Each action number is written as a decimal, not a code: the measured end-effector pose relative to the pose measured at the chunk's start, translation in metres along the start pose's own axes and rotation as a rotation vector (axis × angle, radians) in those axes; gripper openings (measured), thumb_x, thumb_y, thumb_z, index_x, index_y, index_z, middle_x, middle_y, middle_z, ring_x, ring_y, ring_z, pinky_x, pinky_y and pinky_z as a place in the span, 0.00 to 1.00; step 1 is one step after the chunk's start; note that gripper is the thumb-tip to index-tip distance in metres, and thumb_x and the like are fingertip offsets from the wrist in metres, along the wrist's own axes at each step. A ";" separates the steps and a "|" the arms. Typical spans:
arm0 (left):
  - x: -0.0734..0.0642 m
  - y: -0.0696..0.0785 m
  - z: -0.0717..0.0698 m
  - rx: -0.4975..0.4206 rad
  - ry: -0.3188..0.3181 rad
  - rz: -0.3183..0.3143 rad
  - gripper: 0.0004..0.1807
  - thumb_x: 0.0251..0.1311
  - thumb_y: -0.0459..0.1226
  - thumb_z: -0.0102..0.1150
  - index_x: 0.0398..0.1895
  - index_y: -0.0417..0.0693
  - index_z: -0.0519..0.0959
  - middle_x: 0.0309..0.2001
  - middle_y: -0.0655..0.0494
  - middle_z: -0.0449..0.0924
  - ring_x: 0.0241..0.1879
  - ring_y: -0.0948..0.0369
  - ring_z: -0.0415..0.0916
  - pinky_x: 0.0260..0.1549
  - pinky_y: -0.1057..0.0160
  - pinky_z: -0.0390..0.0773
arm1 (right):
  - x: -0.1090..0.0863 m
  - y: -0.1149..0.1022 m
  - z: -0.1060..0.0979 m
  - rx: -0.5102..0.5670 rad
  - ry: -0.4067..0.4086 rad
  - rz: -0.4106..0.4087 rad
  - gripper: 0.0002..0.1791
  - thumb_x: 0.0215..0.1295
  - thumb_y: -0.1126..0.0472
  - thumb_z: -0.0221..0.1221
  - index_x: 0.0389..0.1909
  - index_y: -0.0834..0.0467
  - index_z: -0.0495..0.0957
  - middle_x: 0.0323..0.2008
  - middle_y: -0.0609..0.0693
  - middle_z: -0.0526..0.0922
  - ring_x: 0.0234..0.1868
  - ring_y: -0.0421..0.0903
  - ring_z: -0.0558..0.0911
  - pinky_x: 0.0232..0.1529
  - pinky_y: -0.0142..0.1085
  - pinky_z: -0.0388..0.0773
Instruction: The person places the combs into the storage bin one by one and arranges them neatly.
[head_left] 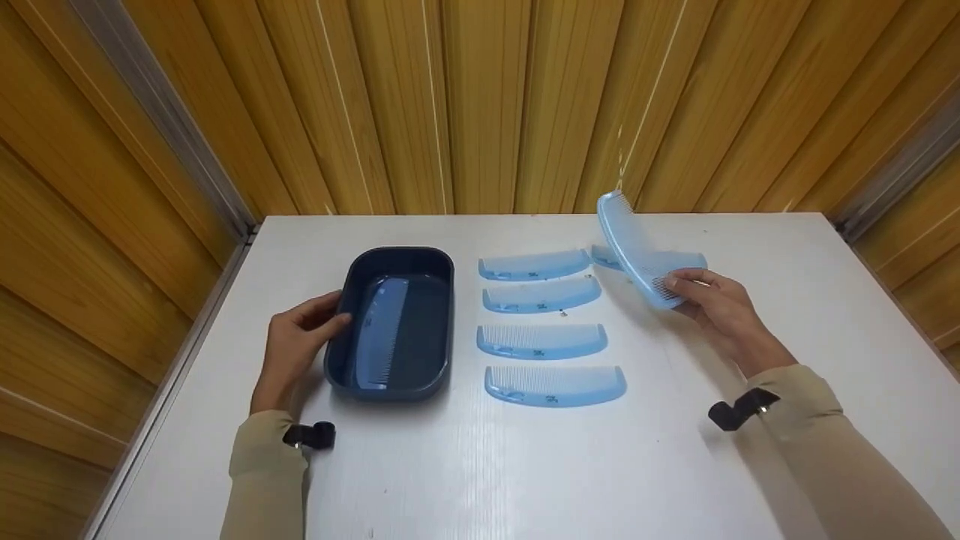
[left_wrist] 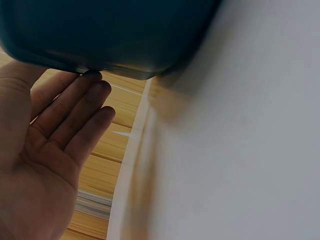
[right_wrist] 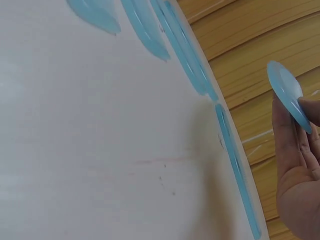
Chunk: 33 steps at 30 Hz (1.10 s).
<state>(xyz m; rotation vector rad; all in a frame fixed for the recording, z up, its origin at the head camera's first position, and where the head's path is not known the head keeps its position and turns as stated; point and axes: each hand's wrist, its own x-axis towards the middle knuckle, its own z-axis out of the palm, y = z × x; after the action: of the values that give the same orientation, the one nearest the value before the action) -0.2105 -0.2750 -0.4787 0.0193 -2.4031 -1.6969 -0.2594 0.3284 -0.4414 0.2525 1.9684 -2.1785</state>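
My right hand (head_left: 716,307) holds a light-blue plastic comb (head_left: 630,244) up over the table, thumb and fingers pinching its lower end; the comb leans with its far end up and to the left. In the right wrist view the same comb (right_wrist: 287,92) shows edge-on between thumb and fingers. At the left, my left hand (head_left: 296,341) grips the side of a dark blue tub (head_left: 390,394), thumb at the rim and fingers against the outer wall (left_wrist: 100,40). Inside the tub lies one blue comb (head_left: 382,334).
Several matching combs lie in a column right of the tub, the nearest comb (head_left: 555,388) at the front. Another comb (head_left: 686,260) lies at the back, partly behind the held one. The white table (head_left: 450,472) ends at a yellow wood-look wall (head_left: 480,105).
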 end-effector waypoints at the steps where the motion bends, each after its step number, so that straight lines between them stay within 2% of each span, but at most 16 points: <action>1: 0.000 0.000 0.000 0.001 0.001 0.003 0.25 0.66 0.39 0.75 0.64 0.41 0.84 0.57 0.44 0.86 0.52 0.59 0.83 0.48 0.70 0.83 | 0.000 0.001 0.003 0.008 -0.004 0.002 0.12 0.70 0.60 0.72 0.50 0.57 0.84 0.65 0.52 0.61 0.60 0.49 0.71 0.56 0.31 0.81; 9: 0.000 0.001 0.000 -0.005 0.004 0.011 0.24 0.66 0.38 0.75 0.63 0.40 0.84 0.57 0.42 0.86 0.52 0.60 0.82 0.47 0.70 0.82 | -0.007 0.011 0.030 -0.004 -0.036 0.008 0.18 0.70 0.59 0.72 0.55 0.58 0.79 0.61 0.53 0.70 0.52 0.46 0.79 0.55 0.33 0.82; 19: 0.000 -0.002 -0.002 -0.017 -0.005 0.030 0.24 0.66 0.38 0.75 0.64 0.41 0.84 0.55 0.44 0.87 0.50 0.60 0.84 0.45 0.69 0.84 | -0.013 0.017 0.057 -0.023 -0.073 -0.004 0.32 0.69 0.55 0.73 0.70 0.59 0.74 0.62 0.52 0.75 0.54 0.46 0.79 0.58 0.32 0.80; 27: 0.000 -0.001 -0.002 -0.003 -0.005 0.036 0.24 0.67 0.39 0.75 0.64 0.42 0.84 0.56 0.45 0.87 0.51 0.61 0.83 0.47 0.70 0.82 | -0.013 0.022 0.076 -0.024 -0.097 -0.038 0.22 0.71 0.60 0.71 0.61 0.59 0.77 0.56 0.51 0.79 0.51 0.47 0.80 0.55 0.33 0.82; 33: -0.001 0.000 -0.001 0.003 -0.009 0.024 0.24 0.67 0.40 0.74 0.64 0.42 0.84 0.57 0.45 0.86 0.52 0.60 0.83 0.48 0.70 0.82 | -0.013 0.024 0.095 0.049 -0.151 -0.059 0.15 0.73 0.68 0.66 0.57 0.60 0.77 0.49 0.50 0.85 0.48 0.45 0.84 0.51 0.36 0.85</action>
<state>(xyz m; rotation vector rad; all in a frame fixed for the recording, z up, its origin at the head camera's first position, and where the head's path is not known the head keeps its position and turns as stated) -0.2094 -0.2761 -0.4786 -0.0168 -2.4020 -1.6868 -0.2406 0.2321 -0.4521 0.0349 1.8658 -2.2126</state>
